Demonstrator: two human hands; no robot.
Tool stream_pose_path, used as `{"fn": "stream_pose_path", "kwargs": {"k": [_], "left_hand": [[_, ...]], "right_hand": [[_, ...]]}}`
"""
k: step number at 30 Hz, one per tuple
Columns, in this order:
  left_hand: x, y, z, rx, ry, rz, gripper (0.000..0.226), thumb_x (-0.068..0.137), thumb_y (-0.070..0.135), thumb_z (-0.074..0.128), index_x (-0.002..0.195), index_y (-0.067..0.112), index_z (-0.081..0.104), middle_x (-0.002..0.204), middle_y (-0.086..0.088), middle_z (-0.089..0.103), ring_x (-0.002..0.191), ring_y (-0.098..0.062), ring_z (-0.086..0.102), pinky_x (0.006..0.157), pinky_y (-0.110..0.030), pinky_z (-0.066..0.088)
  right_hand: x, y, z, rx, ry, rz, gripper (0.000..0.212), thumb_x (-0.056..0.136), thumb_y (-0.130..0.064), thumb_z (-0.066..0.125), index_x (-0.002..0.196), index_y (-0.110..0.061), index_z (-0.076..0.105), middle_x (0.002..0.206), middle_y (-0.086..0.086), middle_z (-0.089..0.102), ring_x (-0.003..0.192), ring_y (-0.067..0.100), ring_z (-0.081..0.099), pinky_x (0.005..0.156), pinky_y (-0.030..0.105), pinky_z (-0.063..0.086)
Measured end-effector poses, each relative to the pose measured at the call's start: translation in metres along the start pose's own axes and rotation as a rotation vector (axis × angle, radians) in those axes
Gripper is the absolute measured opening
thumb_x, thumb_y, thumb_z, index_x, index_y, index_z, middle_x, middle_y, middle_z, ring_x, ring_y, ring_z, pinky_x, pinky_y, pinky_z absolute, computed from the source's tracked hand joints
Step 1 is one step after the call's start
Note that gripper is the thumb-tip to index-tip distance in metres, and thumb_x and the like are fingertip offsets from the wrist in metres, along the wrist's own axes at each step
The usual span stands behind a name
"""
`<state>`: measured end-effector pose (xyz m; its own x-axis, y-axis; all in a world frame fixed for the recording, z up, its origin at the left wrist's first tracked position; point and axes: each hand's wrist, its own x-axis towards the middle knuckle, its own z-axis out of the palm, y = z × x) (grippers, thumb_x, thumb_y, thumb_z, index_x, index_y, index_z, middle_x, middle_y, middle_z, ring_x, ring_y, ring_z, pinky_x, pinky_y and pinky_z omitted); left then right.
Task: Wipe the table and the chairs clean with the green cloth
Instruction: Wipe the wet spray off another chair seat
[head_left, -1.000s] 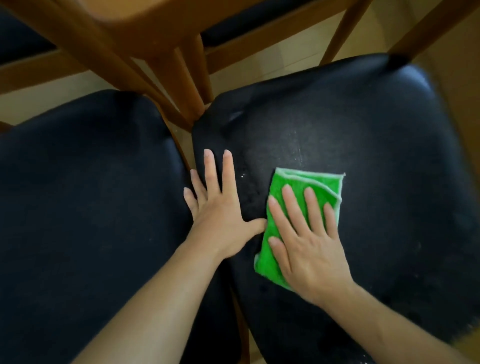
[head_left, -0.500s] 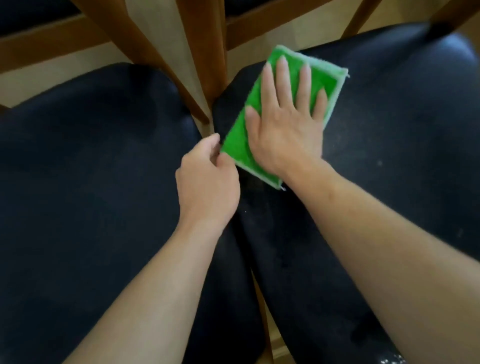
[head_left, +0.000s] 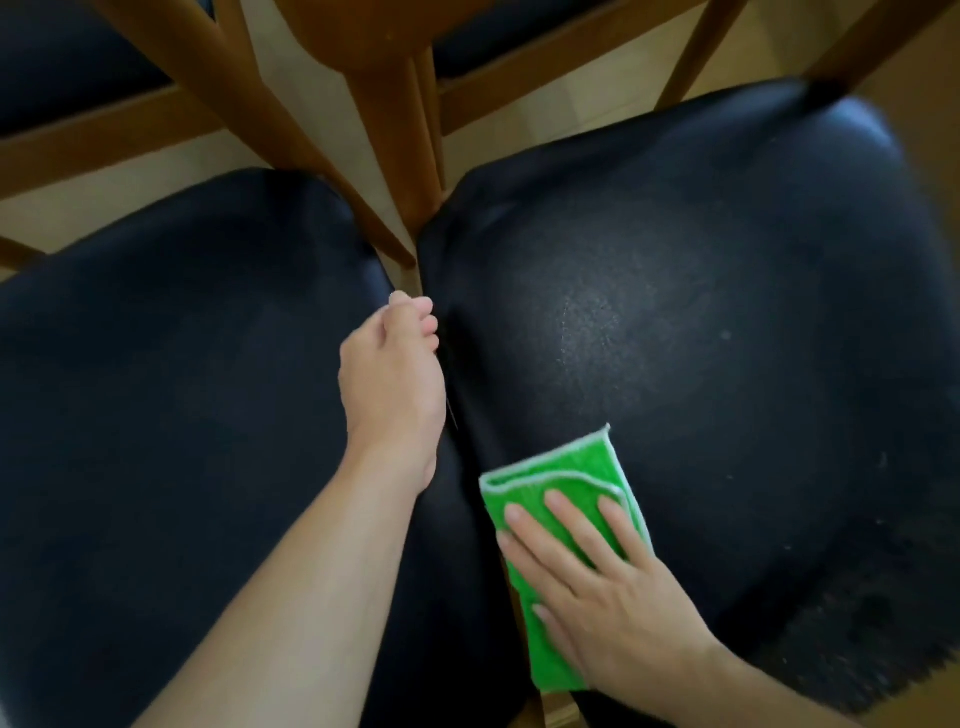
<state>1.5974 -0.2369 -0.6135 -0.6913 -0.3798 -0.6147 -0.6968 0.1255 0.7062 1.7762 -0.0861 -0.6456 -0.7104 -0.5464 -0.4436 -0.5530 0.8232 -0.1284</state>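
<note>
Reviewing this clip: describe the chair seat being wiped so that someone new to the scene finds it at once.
Two black padded chair seats sit side by side in front of brown wooden legs. The one being wiped is the right-hand seat: the right hand presses the folded green cloth flat on its near left edge. Unlike the left-hand seat, it shows a pale sheen with faint streaks at its centre.
</note>
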Motion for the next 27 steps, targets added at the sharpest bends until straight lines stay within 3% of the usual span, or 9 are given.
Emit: {"fn": "stream_pose_path", "kwargs": {"k": [3, 6, 11, 14, 18, 21, 24, 27], "left_hand": [[-0.001, -0.009, -0.001, -0.038, 0.008, -0.036, 0.038, 0.101, 0.042, 0.033, 0.094, 0.029, 0.068, 0.097, 0.008, 0.072, 0.090, -0.002, 0.067, 0.096, -0.034, 0.050], [-0.007, -0.016, -0.003, -0.040, 0.040, -0.010, 0.044, 0.098, 0.049, 0.028, 0.090, 0.032, 0.068, 0.093, 0.009, 0.073, 0.089, -0.001, 0.067, 0.096, -0.035, 0.050], [-0.009, -0.019, -0.013, -0.055, 0.066, 0.011, 0.048, 0.098, 0.046, 0.026, 0.099, 0.026, 0.070, 0.096, 0.006, 0.073, 0.091, -0.003, 0.068, 0.095, -0.033, 0.050], [-0.014, -0.015, -0.015, -0.055, 0.088, 0.039, 0.048, 0.099, 0.044, 0.028, 0.110, 0.022, 0.069, 0.103, 0.008, 0.072, 0.097, -0.001, 0.066, 0.098, -0.033, 0.048], [-0.023, -0.007, -0.010, -0.023, 0.067, 0.049, 0.047, 0.098, 0.047, 0.028, 0.107, 0.027, 0.069, 0.107, 0.011, 0.070, 0.099, 0.002, 0.063, 0.097, -0.033, 0.048], [-0.030, -0.006, 0.000, -0.001, -0.020, -0.031, 0.050, 0.099, 0.050, 0.026, 0.092, 0.029, 0.070, 0.091, 0.008, 0.073, 0.082, -0.003, 0.068, 0.079, -0.033, 0.055], [-0.038, -0.009, 0.009, 0.012, -0.072, -0.086, 0.059, 0.100, 0.051, 0.025, 0.083, 0.022, 0.072, 0.073, 0.004, 0.072, 0.067, -0.010, 0.067, 0.060, -0.029, 0.050], [-0.043, -0.016, 0.014, 0.005, -0.086, -0.087, 0.062, 0.100, 0.051, 0.025, 0.072, 0.021, 0.071, 0.063, 0.002, 0.064, 0.060, -0.015, 0.058, 0.060, -0.030, 0.045]], "right_hand": [[0.008, 0.007, -0.004, 0.076, 0.027, 0.001, 0.063, 0.091, -0.045, 0.040, 0.149, -0.023, 0.035, 0.158, -0.003, 0.026, 0.142, 0.025, 0.026, 0.113, 0.049, 0.018], [0.061, 0.018, -0.030, 0.135, 0.148, 0.134, 0.061, 0.091, -0.043, 0.036, 0.149, -0.024, 0.035, 0.157, -0.003, 0.030, 0.142, 0.027, 0.029, 0.112, 0.049, 0.019], [0.179, 0.064, -0.075, 0.268, 0.312, 0.495, 0.059, 0.099, -0.039, 0.025, 0.155, -0.023, 0.011, 0.163, -0.003, 0.006, 0.149, 0.025, 0.002, 0.116, 0.051, 0.004], [0.199, 0.060, -0.079, 0.362, 0.357, 0.663, 0.058, 0.102, -0.037, 0.027, 0.155, -0.021, 0.010, 0.163, -0.001, 0.004, 0.149, 0.027, -0.001, 0.116, 0.051, 0.000], [0.143, 0.022, -0.056, 0.240, 0.269, 0.484, 0.064, 0.100, -0.043, 0.032, 0.155, -0.021, 0.007, 0.163, 0.003, 0.005, 0.148, 0.031, 0.000, 0.116, 0.053, 0.001], [0.068, -0.002, -0.020, 0.158, 0.162, 0.308, 0.064, 0.098, -0.044, 0.035, 0.154, -0.022, 0.017, 0.162, 0.002, 0.012, 0.147, 0.032, 0.009, 0.116, 0.054, 0.005], [-0.007, -0.005, 0.009, 0.089, 0.062, 0.118, 0.065, 0.095, -0.048, 0.034, 0.153, -0.024, 0.020, 0.161, -0.001, 0.016, 0.144, 0.029, 0.019, 0.114, 0.051, 0.012], [-0.020, 0.029, 0.008, 0.103, 0.061, 0.056, 0.064, 0.092, -0.053, 0.034, 0.149, -0.027, 0.026, 0.155, -0.004, 0.028, 0.140, 0.025, 0.032, 0.110, 0.047, 0.027]]}}
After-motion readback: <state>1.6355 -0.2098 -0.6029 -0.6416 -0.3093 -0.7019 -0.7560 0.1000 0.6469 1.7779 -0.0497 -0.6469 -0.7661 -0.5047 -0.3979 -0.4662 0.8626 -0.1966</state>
